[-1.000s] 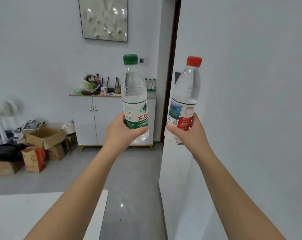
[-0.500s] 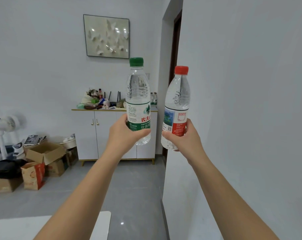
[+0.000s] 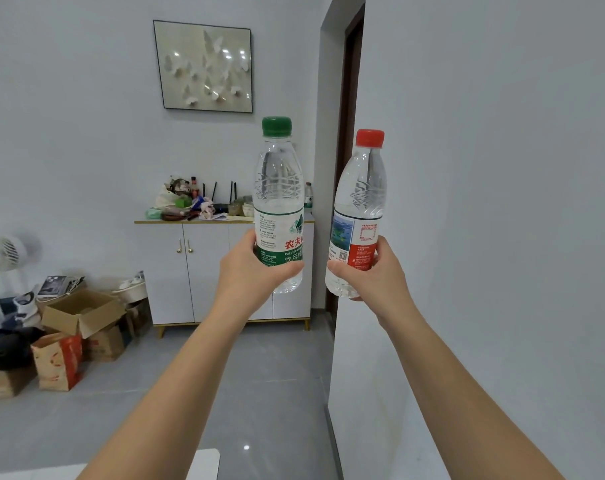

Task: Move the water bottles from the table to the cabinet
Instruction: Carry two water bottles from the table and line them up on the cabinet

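Above the floor, clear green-capped bottle [image 3: 278,206] and red-capped bottle [image 3: 359,216].

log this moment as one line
phase: carrying | left hand: holds green-capped water bottle | right hand: holds red-capped water bottle | white cabinet: ahead, not reached

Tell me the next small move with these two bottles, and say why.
Probably step forward toward the white cabinet, holding both bottles upright. The left hand grips the green-capped bottle, the right hand the red-capped bottle, both in the air, and the cabinet stands across open floor, seemingly beyond arm's reach.
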{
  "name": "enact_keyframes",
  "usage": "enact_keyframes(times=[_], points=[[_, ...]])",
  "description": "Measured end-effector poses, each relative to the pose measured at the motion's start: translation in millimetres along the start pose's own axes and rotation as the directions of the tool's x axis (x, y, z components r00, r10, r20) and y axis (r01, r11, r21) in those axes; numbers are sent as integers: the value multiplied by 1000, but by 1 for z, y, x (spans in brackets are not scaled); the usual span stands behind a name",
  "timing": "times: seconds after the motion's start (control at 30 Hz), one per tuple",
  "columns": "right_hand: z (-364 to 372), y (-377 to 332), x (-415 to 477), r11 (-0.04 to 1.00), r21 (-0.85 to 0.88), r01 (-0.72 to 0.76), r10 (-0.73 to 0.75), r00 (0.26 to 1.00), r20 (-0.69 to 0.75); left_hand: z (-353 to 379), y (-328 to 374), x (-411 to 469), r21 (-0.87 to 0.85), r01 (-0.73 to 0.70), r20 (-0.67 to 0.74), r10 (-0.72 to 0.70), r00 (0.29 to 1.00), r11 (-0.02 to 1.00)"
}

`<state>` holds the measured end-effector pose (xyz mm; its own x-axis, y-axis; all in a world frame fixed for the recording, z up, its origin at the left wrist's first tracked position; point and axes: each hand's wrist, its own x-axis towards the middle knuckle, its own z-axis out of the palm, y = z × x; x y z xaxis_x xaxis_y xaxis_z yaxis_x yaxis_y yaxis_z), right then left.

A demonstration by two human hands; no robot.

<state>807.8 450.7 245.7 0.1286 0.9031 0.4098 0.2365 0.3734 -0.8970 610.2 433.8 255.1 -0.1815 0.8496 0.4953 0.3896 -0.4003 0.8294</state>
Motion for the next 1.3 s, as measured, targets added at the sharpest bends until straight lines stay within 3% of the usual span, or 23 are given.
enact_keyframes(times=[0.8, 1.3], points=[[37, 116, 236, 996, -4, 86, -86, 995, 45, 116, -84, 198, 64, 60, -137, -51, 989, 996], [140, 186, 412, 998, 52, 40, -36, 997, -66, 139, -206, 388, 23, 53, -96, -50, 994, 998]])
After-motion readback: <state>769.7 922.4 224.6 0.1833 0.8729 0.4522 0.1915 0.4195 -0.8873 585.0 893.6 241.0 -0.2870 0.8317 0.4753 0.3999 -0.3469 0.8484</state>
